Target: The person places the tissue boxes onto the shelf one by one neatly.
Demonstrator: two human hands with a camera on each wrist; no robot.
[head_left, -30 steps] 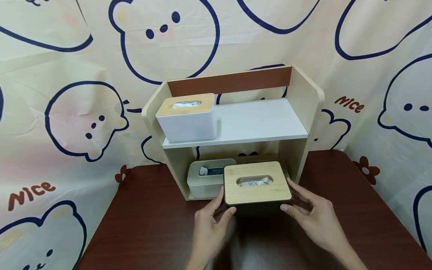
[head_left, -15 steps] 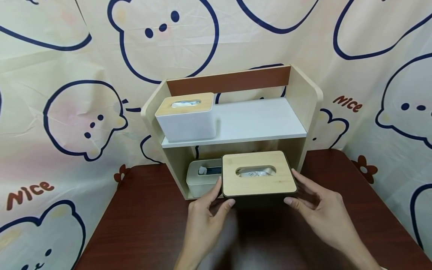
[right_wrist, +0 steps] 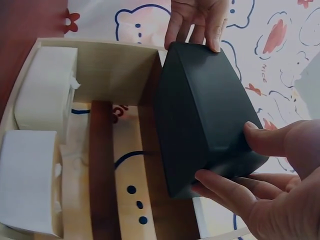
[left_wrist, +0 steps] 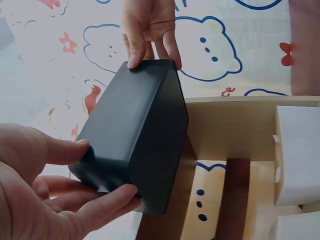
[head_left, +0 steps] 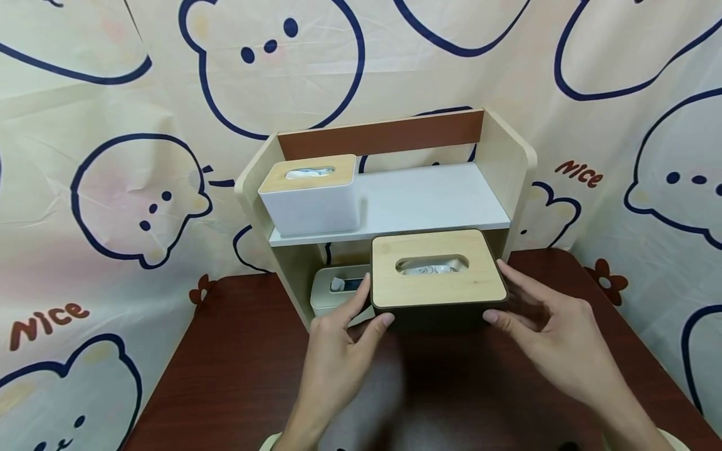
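Both hands hold a dark tissue box [head_left: 445, 287] with a light wooden lid, in front of the shelf in the head view. Its lid overlaps the front edge of the white upper board. My left hand [head_left: 338, 351] grips the left end, thumb on the near face and fingers around the side. At the opposite end my right hand [head_left: 555, 341] has a similar grip. The left wrist view shows the smooth dark body [left_wrist: 132, 115] between both hands. White tissue shows in the lid's oval slot.
A white tissue box [head_left: 313, 210] with a wooden lid stands at the left of the upper board [head_left: 417, 194]. Below it, a grey-green tissue box [head_left: 324, 294] is partly covered by the held box. The small shelf [head_left: 521, 163] stands on a dark red-brown table [head_left: 237, 376].
The dark tissue box has risen from the lower compartment's front to the upper board's front edge, drifting slightly right, with both hands keeping hold. It covers more of the grey-green box now.
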